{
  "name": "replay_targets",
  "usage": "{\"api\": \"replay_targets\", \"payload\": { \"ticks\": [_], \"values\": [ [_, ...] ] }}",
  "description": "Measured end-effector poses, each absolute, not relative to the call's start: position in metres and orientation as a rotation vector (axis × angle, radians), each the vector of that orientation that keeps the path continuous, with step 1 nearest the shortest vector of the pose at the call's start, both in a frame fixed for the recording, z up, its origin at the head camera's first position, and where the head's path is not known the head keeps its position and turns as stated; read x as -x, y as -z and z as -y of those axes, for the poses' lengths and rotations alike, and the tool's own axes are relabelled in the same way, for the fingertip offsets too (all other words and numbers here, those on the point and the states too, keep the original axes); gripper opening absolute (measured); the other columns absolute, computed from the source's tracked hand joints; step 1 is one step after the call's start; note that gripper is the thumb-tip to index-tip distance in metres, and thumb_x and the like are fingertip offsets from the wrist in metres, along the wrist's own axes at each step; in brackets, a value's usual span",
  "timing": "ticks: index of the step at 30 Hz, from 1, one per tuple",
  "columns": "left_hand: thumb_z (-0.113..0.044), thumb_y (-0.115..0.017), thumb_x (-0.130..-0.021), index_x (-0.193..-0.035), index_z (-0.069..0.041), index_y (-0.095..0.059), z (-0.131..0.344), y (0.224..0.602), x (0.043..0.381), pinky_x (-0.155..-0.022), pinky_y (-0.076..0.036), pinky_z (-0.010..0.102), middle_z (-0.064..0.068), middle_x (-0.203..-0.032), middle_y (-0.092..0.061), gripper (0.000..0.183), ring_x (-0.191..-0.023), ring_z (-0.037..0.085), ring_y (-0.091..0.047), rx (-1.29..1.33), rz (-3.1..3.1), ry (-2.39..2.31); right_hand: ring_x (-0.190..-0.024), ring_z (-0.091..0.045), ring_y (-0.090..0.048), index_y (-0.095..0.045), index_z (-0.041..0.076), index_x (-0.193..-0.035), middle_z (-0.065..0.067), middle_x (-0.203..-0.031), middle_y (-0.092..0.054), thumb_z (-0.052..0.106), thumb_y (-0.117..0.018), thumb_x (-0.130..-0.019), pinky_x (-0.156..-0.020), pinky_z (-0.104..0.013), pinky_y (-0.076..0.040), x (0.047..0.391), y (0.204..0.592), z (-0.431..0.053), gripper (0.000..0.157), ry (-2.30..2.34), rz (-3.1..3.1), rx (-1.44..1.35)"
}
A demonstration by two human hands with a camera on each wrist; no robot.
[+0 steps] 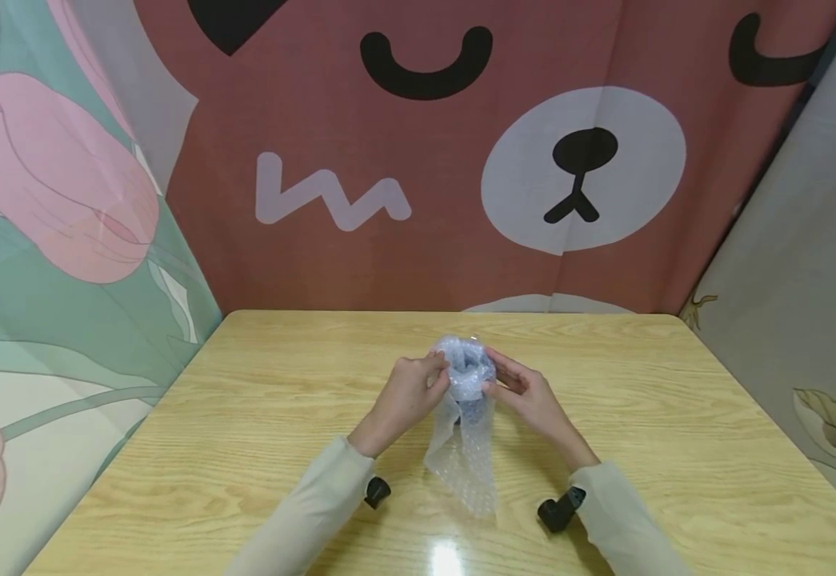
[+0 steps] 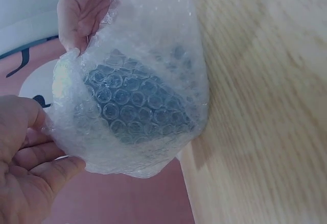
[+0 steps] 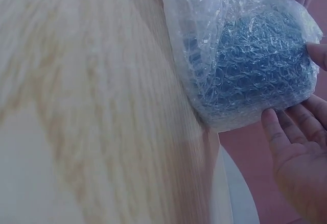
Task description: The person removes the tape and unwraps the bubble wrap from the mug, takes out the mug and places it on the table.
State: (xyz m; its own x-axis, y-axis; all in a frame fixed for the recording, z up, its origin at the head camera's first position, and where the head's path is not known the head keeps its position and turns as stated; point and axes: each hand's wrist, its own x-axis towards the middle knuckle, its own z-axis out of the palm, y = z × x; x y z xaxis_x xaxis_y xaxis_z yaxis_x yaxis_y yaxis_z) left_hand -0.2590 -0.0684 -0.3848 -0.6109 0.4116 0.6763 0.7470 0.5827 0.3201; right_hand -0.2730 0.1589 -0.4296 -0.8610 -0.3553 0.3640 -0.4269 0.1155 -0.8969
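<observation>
A sheet of clear bubble wrap [image 1: 468,390] stands wrapped around a dark bluish object [image 2: 135,99] on the table, its top edges folded into an opening. Toward the person, a loose tail of the wrap trails over the tabletop. The left hand [image 1: 405,394] pinches the wrap's upper edge on the left side. On the right side, the right hand [image 1: 531,398] holds the wrap between thumb and fingers. In the right wrist view, the right fingers [image 3: 301,127] lie along the bundle's side. The layers of plastic blur the inner object, and its kind cannot be told.
The bundle stands on a light wood-grain table [image 1: 281,376]. A curtain with a bear face [image 1: 418,200] hangs behind the far edge, with patterned cloths at the left and right. A small black wrist camera [image 1: 560,510] sits below each hand.
</observation>
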Motion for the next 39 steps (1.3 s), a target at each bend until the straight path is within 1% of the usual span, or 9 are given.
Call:
{"api": "replay_targets", "payload": {
  "ticks": [3, 8, 16, 20, 22, 25, 28, 34, 39],
  "values": [
    [0.004, -0.064, -0.086, -0.091, 0.005, -0.073, 0.07, 0.388, 0.26, -0.043, -0.037, 0.013, 0.025, -0.101, -0.067, 0.011, -0.046, 0.004, -0.054, 0.897, 2.257, 0.879, -0.132, -0.036, -0.04, -0.041, 0.003, -0.146, -0.017, -0.149, -0.038, 0.009, -0.064, -0.095, -0.096, -0.025, -0.043, 0.273, 0.429, -0.159, 0.057, -1.901, 2.292, -0.814],
    [0.004, -0.062, -0.087, -0.097, 0.009, -0.073, 0.071, 0.39, 0.26, -0.047, -0.043, 0.017, 0.023, -0.099, -0.069, 0.015, -0.043, -0.004, -0.021, 0.844, 2.234, 1.014, -0.132, -0.036, -0.041, -0.042, 0.003, -0.146, -0.017, -0.148, -0.039, 0.009, -0.065, -0.094, -0.096, -0.026, -0.043, 0.273, 0.429, -0.158, 0.057, -1.908, 2.291, -0.797],
    [0.003, -0.061, -0.088, -0.089, 0.005, -0.074, 0.072, 0.393, 0.262, -0.064, -0.054, 0.024, 0.013, -0.092, -0.072, 0.013, -0.081, 0.014, -0.068, 0.718, 2.18, 1.238, -0.132, -0.034, -0.041, -0.043, 0.004, -0.146, -0.016, -0.148, -0.04, 0.01, -0.065, -0.094, -0.097, -0.027, -0.043, 0.273, 0.429, -0.158, 0.056, -1.935, 2.3, -0.761],
    [0.002, -0.062, -0.089, -0.089, 0.004, -0.074, 0.074, 0.391, 0.262, -0.068, -0.056, 0.028, 0.012, -0.093, -0.072, 0.012, -0.087, 0.016, -0.069, 0.705, 2.199, 1.301, -0.132, -0.034, -0.042, -0.043, 0.005, -0.146, -0.016, -0.148, -0.04, 0.011, -0.065, -0.094, -0.097, -0.027, -0.043, 0.272, 0.428, -0.158, 0.057, -1.936, 2.307, -0.751],
    [0.001, -0.061, -0.087, -0.09, 0.003, -0.075, 0.075, 0.388, 0.262, -0.067, -0.055, 0.026, 0.012, -0.093, -0.072, 0.014, -0.071, 0.008, -0.066, 0.729, 2.244, 1.248, -0.132, -0.034, -0.042, -0.043, 0.005, -0.146, -0.015, -0.148, -0.04, 0.011, -0.065, -0.094, -0.097, -0.027, -0.043, 0.272, 0.428, -0.158, 0.057, -1.935, 2.309, -0.752],
    [-0.001, -0.062, -0.085, -0.092, 0.002, -0.075, 0.077, 0.38, 0.262, -0.052, -0.048, 0.02, 0.016, -0.097, -0.071, 0.015, -0.045, -0.003, -0.041, 0.816, 2.321, 1.055, -0.132, -0.034, -0.042, -0.043, 0.005, -0.146, -0.015, -0.148, -0.04, 0.011, -0.065, -0.094, -0.097, -0.027, -0.042, 0.272, 0.428, -0.158, 0.056, -1.933, 2.309, -0.757],
    [-0.002, -0.064, -0.083, -0.093, 0.003, -0.074, 0.078, 0.373, 0.263, -0.044, -0.038, 0.02, 0.018, -0.096, -0.071, 0.015, -0.042, -0.002, -0.023, 0.932, 2.354, 0.782, -0.132, -0.034, -0.042, -0.043, 0.005, -0.146, -0.015, -0.148, -0.04, 0.011, -0.065, -0.094, -0.097, -0.027, -0.042, 0.272, 0.428, -0.158, 0.056, -1.935, 2.305, -0.764],
    [-0.001, -0.066, -0.082, -0.074, -0.009, -0.061, 0.075, 0.364, 0.264, -0.047, -0.04, 0.022, 0.0, -0.064, -0.055, 0.012, -0.05, 0.006, -0.039, 1.085, 2.375, 0.348, -0.131, -0.034, -0.042, -0.042, 0.003, -0.146, -0.016, -0.148, -0.04, 0.01, -0.064, -0.095, -0.096, -0.025, -0.043, 0.273, 0.43, -0.158, 0.056, -1.939, 2.298, -0.771],
    [0.001, -0.066, -0.084, -0.08, -0.009, -0.063, 0.068, 0.358, 0.26, -0.046, -0.047, 0.027, 0.001, -0.071, -0.058, 0.011, -0.057, 0.015, -0.057, 1.107, 2.422, 0.165, -0.131, -0.034, -0.043, -0.043, 0.003, -0.145, -0.017, -0.147, -0.041, 0.01, -0.065, -0.094, -0.096, -0.025, -0.043, 0.273, 0.43, -0.158, 0.056, -1.94, 2.279, -0.778]
  ]
}}
